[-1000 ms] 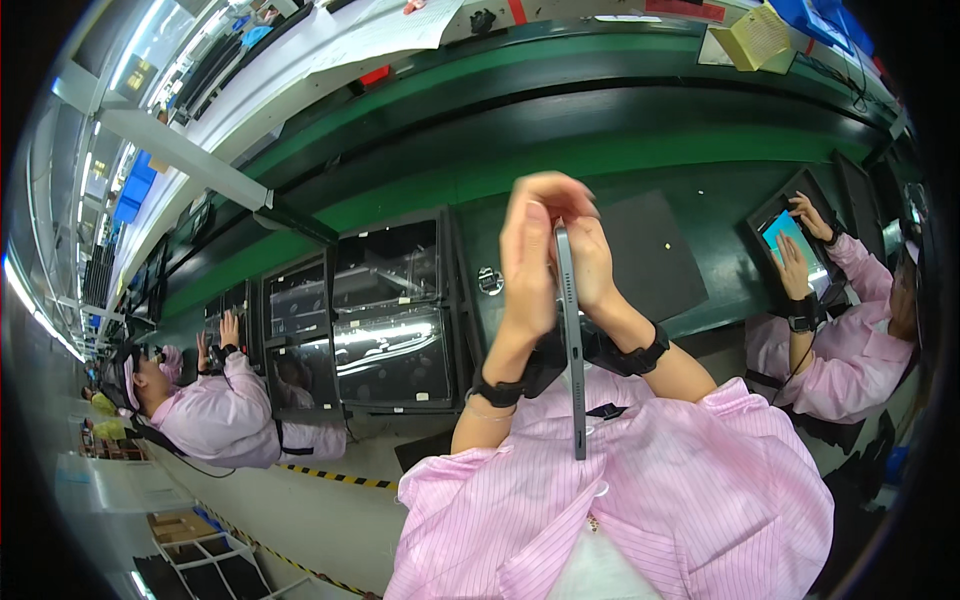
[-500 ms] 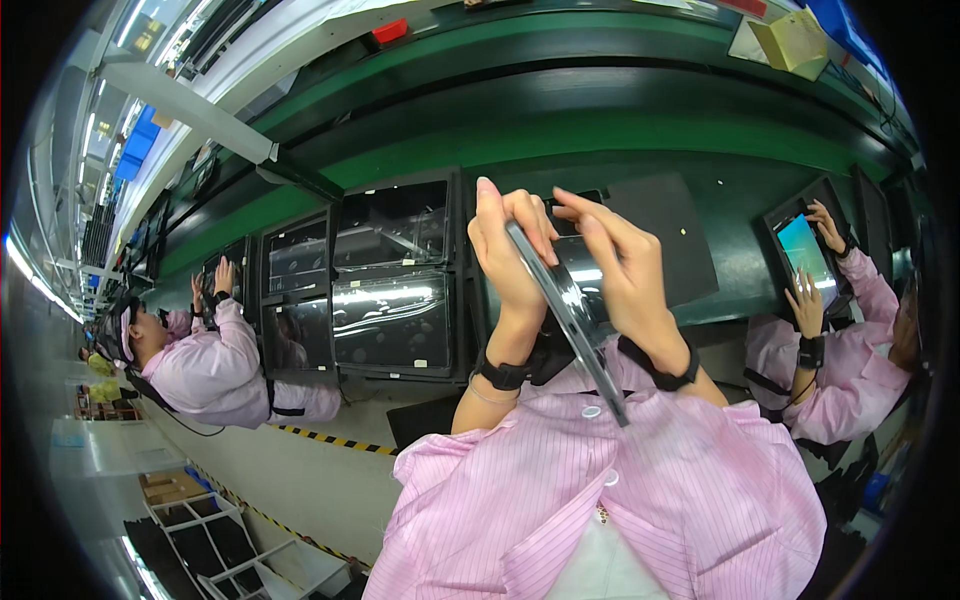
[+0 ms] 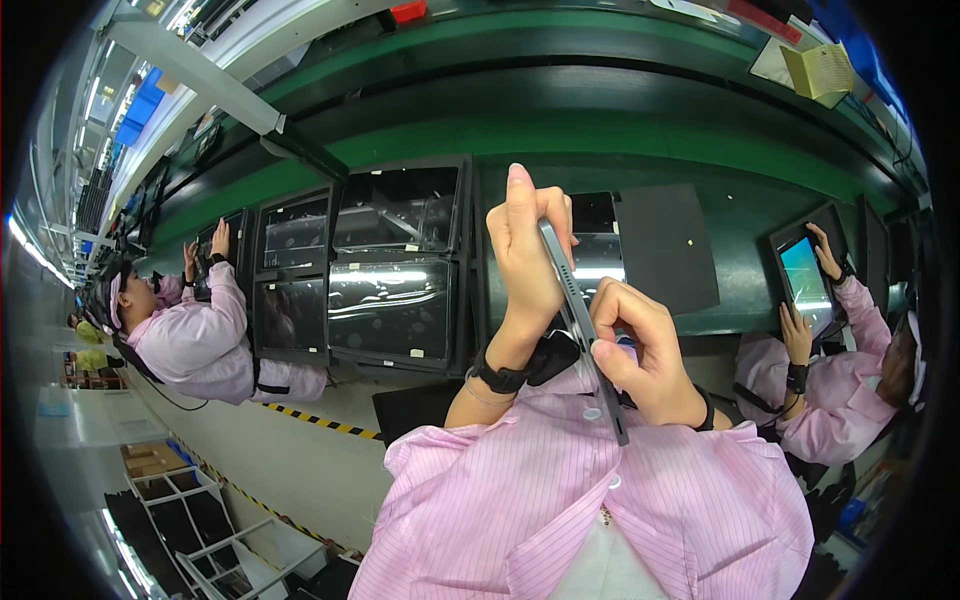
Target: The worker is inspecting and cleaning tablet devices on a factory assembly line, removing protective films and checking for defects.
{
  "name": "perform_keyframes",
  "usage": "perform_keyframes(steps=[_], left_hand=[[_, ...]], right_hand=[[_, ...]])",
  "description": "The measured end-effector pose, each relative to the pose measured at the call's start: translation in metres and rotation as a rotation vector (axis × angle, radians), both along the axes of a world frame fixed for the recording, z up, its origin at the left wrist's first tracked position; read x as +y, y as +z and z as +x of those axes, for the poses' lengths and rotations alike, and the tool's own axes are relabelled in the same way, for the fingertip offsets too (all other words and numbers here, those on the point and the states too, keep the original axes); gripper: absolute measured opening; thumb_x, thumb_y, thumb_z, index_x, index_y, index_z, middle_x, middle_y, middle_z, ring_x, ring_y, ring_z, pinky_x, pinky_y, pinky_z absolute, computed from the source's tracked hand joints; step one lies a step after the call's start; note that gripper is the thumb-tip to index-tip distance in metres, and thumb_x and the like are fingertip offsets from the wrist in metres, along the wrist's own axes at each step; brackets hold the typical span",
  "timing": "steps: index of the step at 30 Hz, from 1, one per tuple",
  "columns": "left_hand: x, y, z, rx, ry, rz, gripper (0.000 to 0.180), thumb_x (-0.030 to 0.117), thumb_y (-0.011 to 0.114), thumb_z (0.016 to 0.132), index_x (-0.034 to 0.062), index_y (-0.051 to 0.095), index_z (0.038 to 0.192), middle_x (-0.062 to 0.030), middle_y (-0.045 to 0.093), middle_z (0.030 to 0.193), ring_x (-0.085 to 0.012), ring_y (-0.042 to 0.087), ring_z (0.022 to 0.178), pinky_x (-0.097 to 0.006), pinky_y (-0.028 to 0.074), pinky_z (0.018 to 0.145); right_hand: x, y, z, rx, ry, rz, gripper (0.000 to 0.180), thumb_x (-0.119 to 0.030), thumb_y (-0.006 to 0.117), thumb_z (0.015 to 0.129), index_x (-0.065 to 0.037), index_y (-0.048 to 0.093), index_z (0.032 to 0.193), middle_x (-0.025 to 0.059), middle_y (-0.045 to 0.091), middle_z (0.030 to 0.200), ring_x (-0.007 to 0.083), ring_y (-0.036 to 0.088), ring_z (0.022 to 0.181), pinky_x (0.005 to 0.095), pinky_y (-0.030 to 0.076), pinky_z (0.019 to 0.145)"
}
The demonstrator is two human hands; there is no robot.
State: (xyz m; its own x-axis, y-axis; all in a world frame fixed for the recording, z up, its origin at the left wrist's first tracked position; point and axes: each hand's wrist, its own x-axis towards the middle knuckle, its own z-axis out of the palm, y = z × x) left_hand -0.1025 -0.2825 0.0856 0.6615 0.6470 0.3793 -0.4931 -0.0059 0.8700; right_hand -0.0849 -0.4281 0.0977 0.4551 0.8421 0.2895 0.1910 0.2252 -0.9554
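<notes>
A thin grey tablet (image 3: pixel 581 318) is held up on edge in front of my chest, tilted, with its slim side with small holes facing up. My left hand (image 3: pixel 527 255) grips its far end, thumb pointing up and fingers wrapped round behind. Against the nearer half, my right hand (image 3: pixel 648 362) is closed, its thumb and curled fingers at the tablet's right side. The tablet's broad faces barely show from here. Beyond it on the bench lies a dark glossy panel (image 3: pixel 598 250), partly covered by my left hand and the tablet.
Left of me, black trays (image 3: pixel 466 220) hold several glossy screens (image 3: pixel 390 310). A flat black sheet (image 3: pixel 668 245) lies on the green bench (image 3: pixel 745 215). Co-workers sit on both sides; the right one handles a lit tablet (image 3: pixel 806 275). A grey post (image 3: pixel 200 85) slants across the upper left.
My right hand has come down from near the tablet's far end to its nearer half and curled its fingers. The tablet has turned more edge-on, and my left hand keeps hold.
</notes>
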Motion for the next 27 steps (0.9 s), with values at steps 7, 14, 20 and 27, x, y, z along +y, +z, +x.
perform_keyframes(steps=[7, 14, 20, 27], left_hand=[[0.004, -0.002, -0.003, 0.029, 0.009, -0.021, 0.063, 0.038, 0.021, 0.096, 0.0109, 0.034, 0.041, -0.001, 0.032, 0.034, -0.0091, 0.031, 0.032, -0.022, 0.032, 0.04], [0.008, -0.005, -0.002, 0.035, 0.005, -0.043, 0.063, 0.038, 0.021, 0.096, 0.0109, 0.034, 0.042, -0.0007, 0.032, 0.035, -0.0091, 0.03, 0.032, -0.023, 0.031, 0.04], [0.001, -0.014, 0.001, 0.051, 0.035, -0.06, 0.068, 0.038, 0.023, 0.097, 0.0032, 0.033, 0.04, -0.0005, 0.031, 0.038, -0.0074, 0.027, 0.038, -0.025, 0.02, 0.041], [0.008, -0.016, 0.008, 0.07, 0.006, -0.02, 0.062, 0.038, 0.021, 0.096, 0.0106, 0.034, 0.042, -0.0001, 0.031, 0.035, -0.008, 0.03, 0.033, -0.022, 0.031, 0.039]], right_hand=[[0.007, -0.001, -0.001, 0.041, 0.006, -0.048, 0.019, -0.006, 0.056, 0.074, -0.001, 0.039, 0.067, 0.0027, 0.036, 0.065, 0.011, 0.033, 0.058, 0.0255, 0.029, 0.052], [0.013, -0.005, -0.001, 0.145, 0.016, -0.082, 0.023, -0.009, 0.055, 0.078, -0.003, 0.038, 0.065, -0.0004, 0.034, 0.06, 0.0083, 0.03, 0.057, 0.0248, 0.028, 0.052], [0.02, 0.003, 0.001, 0.374, 0.063, -0.108, 0.032, -0.014, 0.05, 0.091, -0.004, 0.039, 0.062, -0.0072, 0.037, 0.06, 0.0021, 0.029, 0.057, 0.0204, 0.025, 0.05], [0.021, -0.013, 0.014, 0.548, 0.12, -0.091, 0.04, -0.024, 0.036, 0.096, -0.005, 0.04, 0.061, -0.0031, 0.036, 0.053, 0.0055, 0.035, 0.047, 0.0202, 0.029, 0.045]])
